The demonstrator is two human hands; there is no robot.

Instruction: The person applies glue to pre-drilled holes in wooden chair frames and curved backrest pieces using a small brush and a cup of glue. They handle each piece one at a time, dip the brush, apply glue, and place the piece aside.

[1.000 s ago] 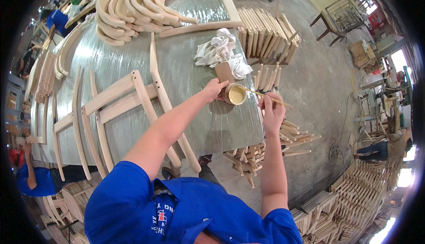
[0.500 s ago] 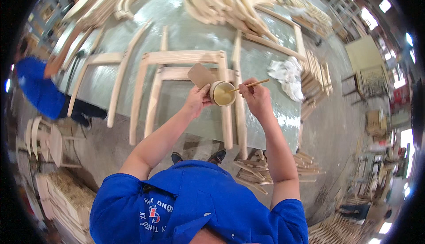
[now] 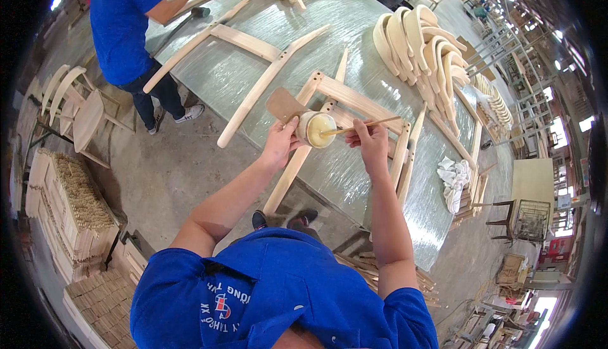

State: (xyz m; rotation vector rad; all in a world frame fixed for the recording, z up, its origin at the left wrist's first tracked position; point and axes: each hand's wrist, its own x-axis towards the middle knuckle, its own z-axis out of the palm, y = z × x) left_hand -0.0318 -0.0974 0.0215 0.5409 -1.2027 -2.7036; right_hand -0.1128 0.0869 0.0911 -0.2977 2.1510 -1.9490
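My left hand (image 3: 280,144) is closed round a small cup (image 3: 306,127) of pale yellow, thick-looking liquid. A flat brown piece with rounded corners (image 3: 284,105) sticks out beside the cup, by my left thumb; how it is held is hidden. Between the fingers of my right hand (image 3: 369,141) is a thin wooden stick (image 3: 382,122), its lower end dipping into the cup. Just beyond and below both hands, a pale wooden chair frame (image 3: 361,97) lies on the table. Dark holes show at its joints.
Another wooden frame (image 3: 250,43) lies on the film-covered table (image 3: 266,20) to the left. Curved wooden parts (image 3: 421,48) are piled at the far right, near a crumpled white cloth (image 3: 453,181). A co-worker in blue (image 3: 126,20) stands at the far left. Stacked wood (image 3: 73,213) is at lower left.
My view has swung to the left, so the table and frames appear turned and the co-worker shows more fully. Both hands keep their hold; the stick remains in the cup.
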